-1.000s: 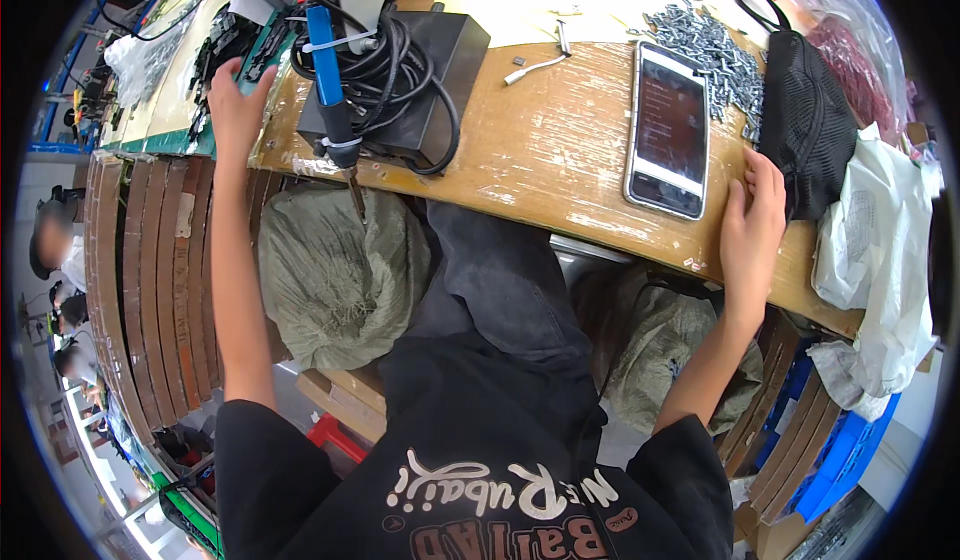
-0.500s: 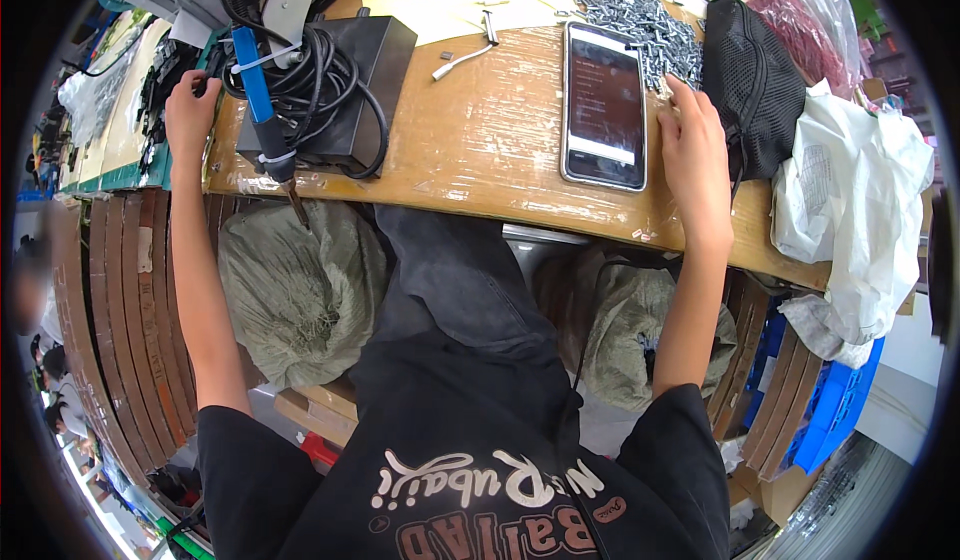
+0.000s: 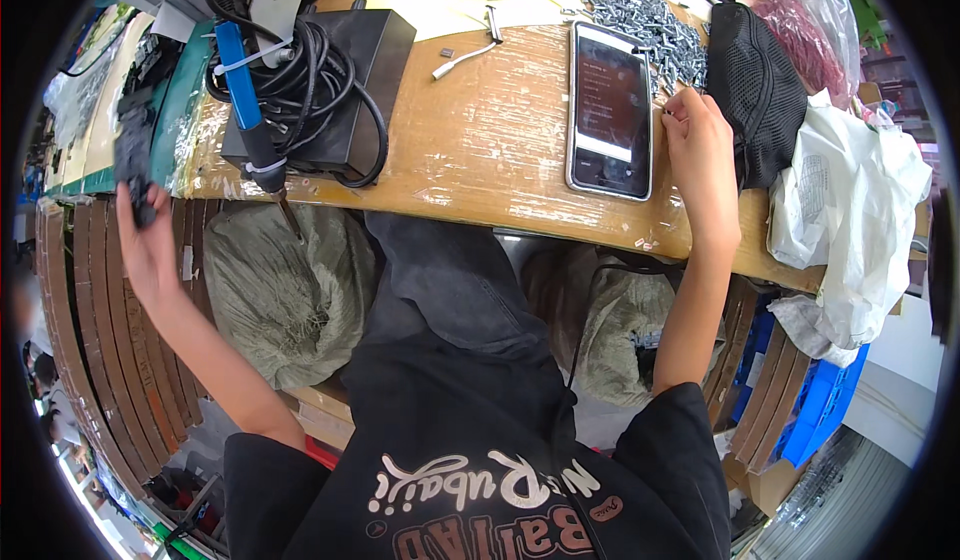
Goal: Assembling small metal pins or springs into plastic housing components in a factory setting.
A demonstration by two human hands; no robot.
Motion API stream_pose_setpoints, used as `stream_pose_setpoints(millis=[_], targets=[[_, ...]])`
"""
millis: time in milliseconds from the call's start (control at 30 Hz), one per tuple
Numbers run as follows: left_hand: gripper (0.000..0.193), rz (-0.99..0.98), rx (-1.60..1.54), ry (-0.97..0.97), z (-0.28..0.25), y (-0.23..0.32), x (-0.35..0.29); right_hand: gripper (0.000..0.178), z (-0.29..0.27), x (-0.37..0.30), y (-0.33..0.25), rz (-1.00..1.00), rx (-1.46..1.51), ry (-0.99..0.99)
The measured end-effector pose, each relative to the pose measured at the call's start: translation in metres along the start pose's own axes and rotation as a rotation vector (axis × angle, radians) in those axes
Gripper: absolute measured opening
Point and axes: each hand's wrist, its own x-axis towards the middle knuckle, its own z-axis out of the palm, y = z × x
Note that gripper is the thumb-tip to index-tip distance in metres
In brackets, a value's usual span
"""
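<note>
My left hand (image 3: pixel 150 245) is closed on a bunch of black plastic parts (image 3: pixel 133 150), blurred by motion, at the table's left edge. Beside the phone (image 3: pixel 610 110), my right hand (image 3: pixel 703 155) has thumb and fingers pinched together. Its fingertips lie at the near edge of a heap of small silvery metal pins or screws (image 3: pixel 650 25); whatever is between them is too small to make out. An electric screwdriver (image 3: pixel 245 100) with a blue and black body hangs tip down in front of a dark metal box (image 3: pixel 375 50) with coiled black cable.
A black mesh pouch (image 3: pixel 760 90) and a white plastic bag (image 3: pixel 835 220) border the right side. A short white cable piece (image 3: pixel 465 58) lies mid-table. Woven sacks (image 3: pixel 290 300) stand below the front edge, and brown boards (image 3: pixel 110 310) are stacked at left.
My left hand has moved left and toward me, bringing black parts away from the table. My right hand's fingers have drawn together into a pinch near the metal pieces.
</note>
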Motion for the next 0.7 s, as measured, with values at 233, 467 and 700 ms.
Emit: stream_pose_setpoints(millis=[233, 467, 700], targets=[[0.048, 0.130, 0.050, -0.131, -0.003, -0.005, -0.104, 0.008, -0.022, -0.020, -0.009, 0.045, 0.108, -0.124], [0.050, -0.293, 0.063, -0.296, 0.078, -0.084, -0.155, 0.011, -0.008, -0.041, -0.011, 0.249, 0.251, 0.097], [0.052, -0.658, 0.143, -0.427, 0.146, -0.132, -0.173, 0.010, -0.023, -0.079, -0.060, 0.098, 0.974, 0.242]])
